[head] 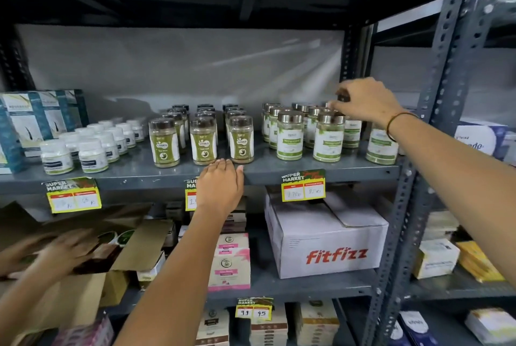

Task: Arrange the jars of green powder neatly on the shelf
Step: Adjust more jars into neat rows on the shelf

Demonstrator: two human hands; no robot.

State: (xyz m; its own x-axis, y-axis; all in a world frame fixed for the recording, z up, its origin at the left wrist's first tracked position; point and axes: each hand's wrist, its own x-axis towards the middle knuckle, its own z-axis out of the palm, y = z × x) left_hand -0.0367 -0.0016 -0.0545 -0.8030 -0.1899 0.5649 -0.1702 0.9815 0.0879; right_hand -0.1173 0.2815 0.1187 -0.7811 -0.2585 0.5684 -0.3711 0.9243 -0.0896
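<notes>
Jars of green powder stand on the grey middle shelf [279, 169]. Three neat rows with dark brown lids [203, 141] fill the centre. To their right is a looser cluster with silver lids [329, 137]. One more jar [382, 147] stands apart at the far right, partly behind my wrist. My right hand [365, 99] reaches over the back of the silver-lid cluster, its fingers closed on the dark top of a jar [352, 133] there. My left hand [220, 186] rests flat on the shelf's front edge below the brown-lid jars and holds nothing.
Small white jars [92, 155] and teal boxes [42, 116] fill the shelf's left end. A Fitfizz carton [326, 239] and pink boxes [230, 262] sit below. Another person's blurred hands [55, 256] work in a cardboard box at lower left. A perforated post [435, 94] bounds the right.
</notes>
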